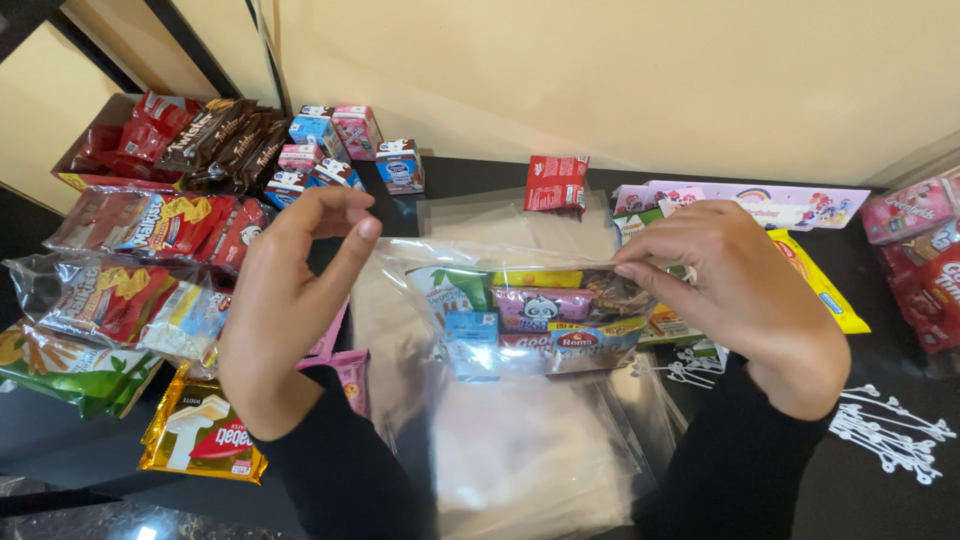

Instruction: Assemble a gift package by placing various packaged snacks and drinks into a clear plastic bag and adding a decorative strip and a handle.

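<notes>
Head view shows the right hand [735, 290] pinching the top edge of a clear plastic bag [520, 310] between thumb and fingertips, at the bag's right upper corner; the pinch is narrow and closed on the film. The left hand [290, 300] is at the bag's left upper corner, thumb and forefinger held curved and a little apart; whether they actually grip the film there I cannot tell, since the clear edge is hard to make out against the skin. The bag's mouth runs left to right between the two hands, so its long axis lies across the view, and its filled body hangs below and between them, just above a stack of empty clear bags [530, 460] on the black table [900, 500]. Inside sit small snack packets: a blue carton, a pink packet with a panda face, a yellow and a green wrapper. Left of the left hand lie red wafer packs [150, 220], a gold wafer pack [200, 435] and green snack bags [70, 370]; behind are small milk cartons [330, 150] and a red packet [556, 182]. Right of the right hand lie a yellow snack pack [820, 285] and white twist ties [890, 425], near but clear of the bag.
</notes>
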